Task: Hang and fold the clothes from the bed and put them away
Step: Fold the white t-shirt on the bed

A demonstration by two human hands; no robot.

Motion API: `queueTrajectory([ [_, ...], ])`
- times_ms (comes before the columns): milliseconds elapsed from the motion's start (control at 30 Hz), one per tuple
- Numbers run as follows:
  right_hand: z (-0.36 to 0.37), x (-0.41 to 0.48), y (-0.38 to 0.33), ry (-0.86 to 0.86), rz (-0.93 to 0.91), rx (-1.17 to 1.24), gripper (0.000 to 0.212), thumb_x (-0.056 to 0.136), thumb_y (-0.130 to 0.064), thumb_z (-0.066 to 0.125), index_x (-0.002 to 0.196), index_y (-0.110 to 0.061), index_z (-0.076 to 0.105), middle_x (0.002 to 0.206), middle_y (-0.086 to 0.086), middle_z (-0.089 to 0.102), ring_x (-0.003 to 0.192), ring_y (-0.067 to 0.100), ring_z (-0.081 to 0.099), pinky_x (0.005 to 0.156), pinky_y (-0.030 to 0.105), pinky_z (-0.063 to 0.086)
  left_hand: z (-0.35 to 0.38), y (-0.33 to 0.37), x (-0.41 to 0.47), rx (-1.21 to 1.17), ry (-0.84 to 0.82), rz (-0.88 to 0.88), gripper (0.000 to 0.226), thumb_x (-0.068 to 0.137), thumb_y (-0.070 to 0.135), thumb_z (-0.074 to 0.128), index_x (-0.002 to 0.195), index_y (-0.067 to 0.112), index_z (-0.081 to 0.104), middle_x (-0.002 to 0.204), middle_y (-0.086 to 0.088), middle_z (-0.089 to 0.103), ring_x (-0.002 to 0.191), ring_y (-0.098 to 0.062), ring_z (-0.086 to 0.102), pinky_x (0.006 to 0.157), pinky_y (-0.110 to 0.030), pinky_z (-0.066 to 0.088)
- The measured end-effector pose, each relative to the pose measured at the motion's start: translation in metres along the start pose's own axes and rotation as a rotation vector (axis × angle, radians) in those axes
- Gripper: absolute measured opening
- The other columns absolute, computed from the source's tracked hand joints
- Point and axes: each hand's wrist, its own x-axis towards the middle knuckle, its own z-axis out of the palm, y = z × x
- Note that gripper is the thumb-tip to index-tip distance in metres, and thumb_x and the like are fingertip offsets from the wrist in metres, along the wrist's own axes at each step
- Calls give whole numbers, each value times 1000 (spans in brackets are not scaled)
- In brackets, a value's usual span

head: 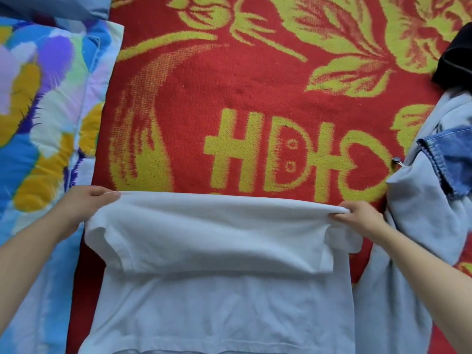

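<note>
A white T-shirt (219, 290) lies on the red and yellow blanket (255, 85) of the bed, its upper part doubled over toward me so a fold runs across the top. My left hand (86, 203) pinches the fold's left end. At the fold's right end my right hand (362, 218) grips the bunched cloth. Both short sleeves show under the folded layer.
A pale denim garment (419, 226) with a darker blue collar lies heaped at the right, beside the shirt. A black cloth (454, 60) sits at the far right edge. A colourful flowered quilt (46, 111) covers the left side.
</note>
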Motion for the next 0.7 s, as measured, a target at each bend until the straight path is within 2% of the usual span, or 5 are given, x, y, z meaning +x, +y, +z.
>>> queueTrajectory([
  [133, -18, -5, 15, 168, 160, 308, 40, 80, -26, 74, 57, -7, 48, 57, 8, 38, 57, 20, 35, 54, 32, 22, -5, -17, 2, 220, 196, -34, 35, 84, 35, 69, 72, 2, 64, 77, -15, 64, 77, -30, 57, 69, -37, 42],
  [267, -10, -11, 3, 327, 172, -229, 35, 88, -22, 58, 123, -14, 60, 119, 21, 54, 115, 38, 44, 91, 45, 38, 19, -6, 1, 517, 275, 143, 53, 90, 41, 58, 131, 9, 50, 130, -22, 52, 120, -42, 44, 98, -50, 37],
  [467, 22, -14, -39, 97, -281, -495, 69, 92, -33, 52, 150, -21, 17, 157, 1, 16, 144, 20, 14, 113, 44, 19, 43, 3, -9, 991, -121, 349, 86, 85, 41, 62, 151, 32, 7, 157, 2, 17, 142, -20, 21, 108, -44, 22],
  [567, 32, -12, -37, 143, -170, -616, 64, 92, -28, 50, 148, -20, 19, 147, 2, 35, 134, 23, 30, 102, 45, 27, 39, 5, -10, 1037, -41, 282, 68, 84, 41, 61, 144, 28, 31, 139, -2, 47, 127, -25, 40, 96, -40, 29],
  [700, 31, -21, -28, 309, -131, -685, 15, 92, -22, 47, 99, -17, 60, 103, 1, 61, 102, 25, 44, 77, 35, 25, 26, 9, -16, 965, 56, 428, 27, 81, 34, 66, 66, 21, 49, 70, 1, 54, 81, -22, 49, 68, -33, 25],
])
